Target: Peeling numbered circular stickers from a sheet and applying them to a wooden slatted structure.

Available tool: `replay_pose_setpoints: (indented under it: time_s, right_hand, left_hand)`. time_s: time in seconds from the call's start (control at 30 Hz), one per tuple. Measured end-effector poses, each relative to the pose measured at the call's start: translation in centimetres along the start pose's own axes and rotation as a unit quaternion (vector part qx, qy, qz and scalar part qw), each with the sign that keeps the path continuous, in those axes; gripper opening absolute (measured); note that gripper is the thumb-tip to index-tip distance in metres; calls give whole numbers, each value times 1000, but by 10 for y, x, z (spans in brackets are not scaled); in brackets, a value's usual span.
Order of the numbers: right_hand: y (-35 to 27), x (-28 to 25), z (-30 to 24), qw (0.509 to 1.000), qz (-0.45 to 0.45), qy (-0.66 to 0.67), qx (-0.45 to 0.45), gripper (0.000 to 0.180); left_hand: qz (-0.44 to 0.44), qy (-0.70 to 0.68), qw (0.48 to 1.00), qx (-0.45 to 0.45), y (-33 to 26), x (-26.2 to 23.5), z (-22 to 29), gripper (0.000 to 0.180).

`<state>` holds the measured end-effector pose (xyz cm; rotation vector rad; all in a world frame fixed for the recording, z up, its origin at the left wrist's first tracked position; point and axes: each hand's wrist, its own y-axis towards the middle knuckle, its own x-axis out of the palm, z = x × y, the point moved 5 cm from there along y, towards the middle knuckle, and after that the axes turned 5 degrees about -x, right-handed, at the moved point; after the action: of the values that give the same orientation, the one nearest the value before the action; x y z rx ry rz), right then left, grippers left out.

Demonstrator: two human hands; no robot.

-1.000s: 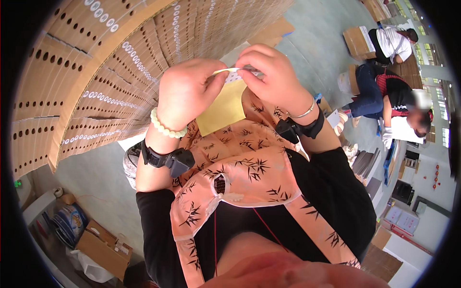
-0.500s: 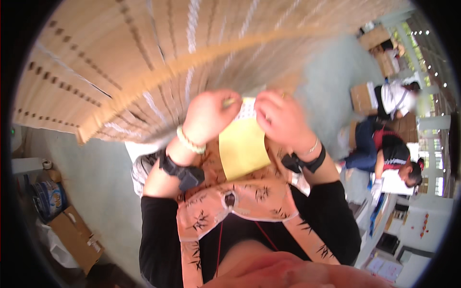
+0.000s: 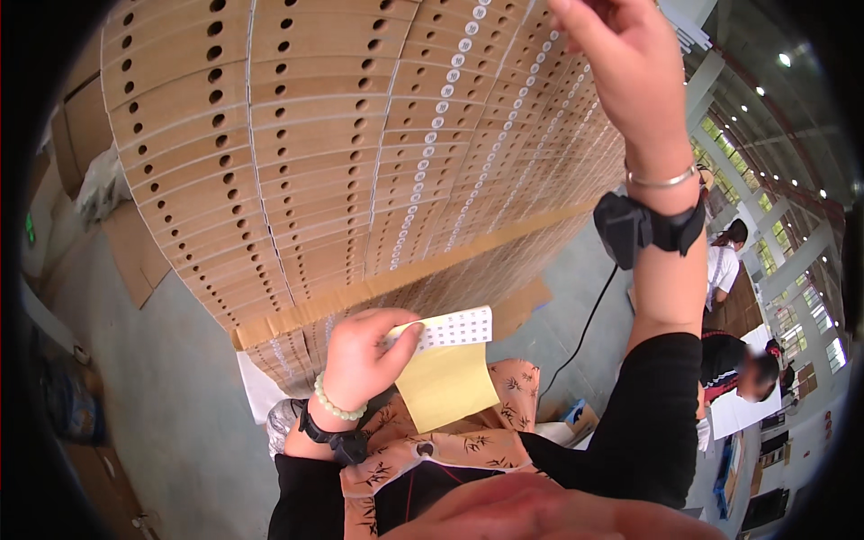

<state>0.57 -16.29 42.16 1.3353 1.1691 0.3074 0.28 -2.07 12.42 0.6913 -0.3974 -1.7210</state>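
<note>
My left hand (image 3: pixel 364 355) pinches a sheet of stickers (image 3: pixel 454 330) by its left edge. The sheet is white with small dark marks, and its yellow backing paper (image 3: pixel 447 387) hangs below. My right hand (image 3: pixel 634 76) is raised high at the upper right, beside a tall stack of flat cardboard (image 3: pixel 333 135). Its fingers are curled in and partly cut off by the top of the picture; anything between them is too small to make out. Round holes run up the stack in columns, and round white stickers (image 3: pixel 430 138) line several columns.
A tan strap-like band (image 3: pixel 378 288) crosses the stack low down. A black cable (image 3: pixel 585 333) hangs from my right wrist device. Co-workers (image 3: pixel 733 364) sit or bend at a white table (image 3: pixel 747 414) on the right. Loose cardboard (image 3: pixel 135 252) lies at the left.
My right hand has left the sticker sheet and risen to the upper right of the stack. My left hand keeps the sheet, now lower. The view has tilted toward the stack.
</note>
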Motion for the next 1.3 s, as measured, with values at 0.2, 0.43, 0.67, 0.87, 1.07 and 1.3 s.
replay_pose_setpoints:
  time_s: [0.2,0.43,0.67,0.87,1.07,1.3]
  right_hand:
    - [34,-8,-13,984,-3,-95,-153,4]
    - [41,-5,3,984,-6,-84,-157,4]
    - [41,1,8,988,5,-89,-124,3]
    - [41,-7,12,994,70,-11,-88,9]
    - [14,-4,12,999,48,-2,-9,10]
    - [-131,89,-16,932,-358,-16,-51,10]
  left_hand:
    - [16,-36,998,-44,3,-9,0,8]
    - [9,-36,998,-54,3,-9,1,9]
    - [13,-26,999,-43,3,-7,-3,9]
    - [35,2,999,-10,1,-12,4,9]
    - [51,-13,998,-26,-6,-22,7,10]
    - [87,39,995,9,-7,-29,8,9]
